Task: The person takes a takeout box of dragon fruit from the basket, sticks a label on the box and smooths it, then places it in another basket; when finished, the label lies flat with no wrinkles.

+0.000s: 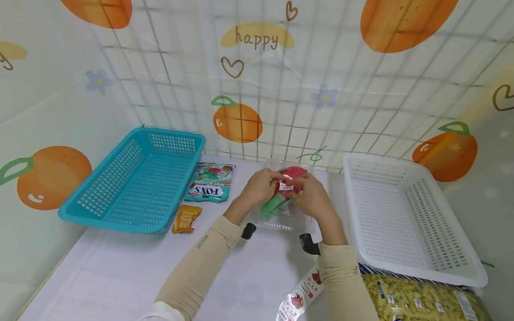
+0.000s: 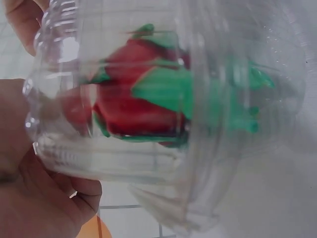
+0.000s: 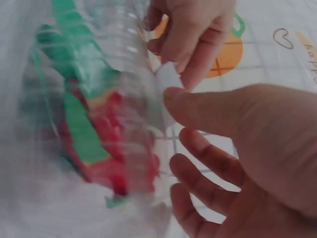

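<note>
A clear plastic clamshell box (image 1: 281, 223) stands in front of me with a red and green dragon fruit (image 1: 295, 171) inside. Over its top lies a small white sticker label (image 1: 286, 185) with dark print. From the left, my left hand (image 1: 259, 186) pinches the label's edge with curled fingers. My right hand (image 1: 314, 196) pinches the other side; in the right wrist view its thumb (image 3: 198, 106) presses on the white label (image 3: 167, 99), the lower fingers held apart. The left wrist view shows the fruit (image 2: 138, 94) through the clear wall.
A teal basket (image 1: 120, 223) stands at left, beside a FOX'S candy bag (image 1: 210, 183) and a small orange packet (image 1: 186, 218). At right is a white basket (image 1: 385, 214), with a bag of yellowish pasta (image 1: 425, 298) before it. A strip of dragon fruit stickers (image 1: 297, 301) lies near my right forearm.
</note>
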Available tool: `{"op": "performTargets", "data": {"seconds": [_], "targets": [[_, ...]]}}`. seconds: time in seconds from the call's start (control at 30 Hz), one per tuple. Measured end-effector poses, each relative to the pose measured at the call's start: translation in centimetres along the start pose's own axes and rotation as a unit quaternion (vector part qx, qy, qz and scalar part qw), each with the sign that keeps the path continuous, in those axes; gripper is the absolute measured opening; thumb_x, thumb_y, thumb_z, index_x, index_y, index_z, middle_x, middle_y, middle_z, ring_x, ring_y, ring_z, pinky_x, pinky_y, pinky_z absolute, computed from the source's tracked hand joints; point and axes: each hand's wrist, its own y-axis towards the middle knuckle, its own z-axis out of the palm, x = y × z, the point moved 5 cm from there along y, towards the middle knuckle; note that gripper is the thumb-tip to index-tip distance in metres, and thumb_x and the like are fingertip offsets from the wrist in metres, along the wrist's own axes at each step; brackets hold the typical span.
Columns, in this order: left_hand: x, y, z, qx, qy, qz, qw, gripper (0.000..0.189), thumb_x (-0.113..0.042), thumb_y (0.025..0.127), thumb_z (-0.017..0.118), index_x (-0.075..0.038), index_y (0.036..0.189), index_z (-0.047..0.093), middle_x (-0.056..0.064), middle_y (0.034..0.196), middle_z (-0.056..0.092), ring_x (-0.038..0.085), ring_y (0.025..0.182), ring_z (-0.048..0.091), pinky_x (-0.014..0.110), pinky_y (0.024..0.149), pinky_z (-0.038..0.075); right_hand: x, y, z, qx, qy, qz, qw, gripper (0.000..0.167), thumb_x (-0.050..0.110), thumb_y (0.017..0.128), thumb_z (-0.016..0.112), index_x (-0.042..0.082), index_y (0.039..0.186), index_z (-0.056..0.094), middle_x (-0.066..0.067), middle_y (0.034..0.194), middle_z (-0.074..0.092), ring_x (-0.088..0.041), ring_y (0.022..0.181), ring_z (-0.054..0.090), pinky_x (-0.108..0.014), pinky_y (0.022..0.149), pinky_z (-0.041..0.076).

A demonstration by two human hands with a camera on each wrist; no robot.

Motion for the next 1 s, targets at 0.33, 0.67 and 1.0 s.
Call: {"op": "performTargets", "data": {"seconds": [0.33, 0.67, 1.0], "targets": [[-0.42, 0.06, 0.06, 0.021, 0.029, 0.011, 0.9993, 0.033, -0.011, 0.104, 0.054, -0.019, 0.131, 0.072, 0.009, 0.111, 0.068, 0.025, 0.099, 0.063, 0.036, 0.09, 0.056, 0.04, 0.27, 0.61, -0.079, -0.025, -0.015, 0.9964, 0.01, 0.014, 0.093, 0.075, 0.007, 0.099, 0.078, -0.011, 0.104, 0.07, -0.029, 0.085, 0.064, -0.044, 0.076, 0.053], [-0.44, 0.12, 0.35, 0.026, 0.057, 0.024, 0.9978, 0.037, -0.008, 0.104, 0.051, -0.019, 0.134, 0.069, 0.009, 0.112, 0.065, 0.024, 0.097, 0.061, 0.034, 0.086, 0.056, 0.03, 0.54, 0.7, -0.14, 0.002, -0.009, 0.9901, 0.016, 0.015, 0.093, 0.075, 0.002, 0.102, 0.079, -0.014, 0.107, 0.072, -0.034, 0.093, 0.068, -0.047, 0.08, 0.055], [-0.27, 0.19, 0.63, 0.013, 0.056, 0.023, 0.9981, 0.038, -0.006, 0.103, 0.051, -0.017, 0.134, 0.07, 0.008, 0.112, 0.065, 0.024, 0.1, 0.061, 0.035, 0.087, 0.054, -0.07, 0.47, 0.96, -0.191, 0.004, 0.046, 0.9806, 0.018, 0.018, 0.093, 0.075, 0.004, 0.104, 0.08, -0.013, 0.11, 0.073, -0.036, 0.099, 0.07, -0.051, 0.086, 0.054]]}}
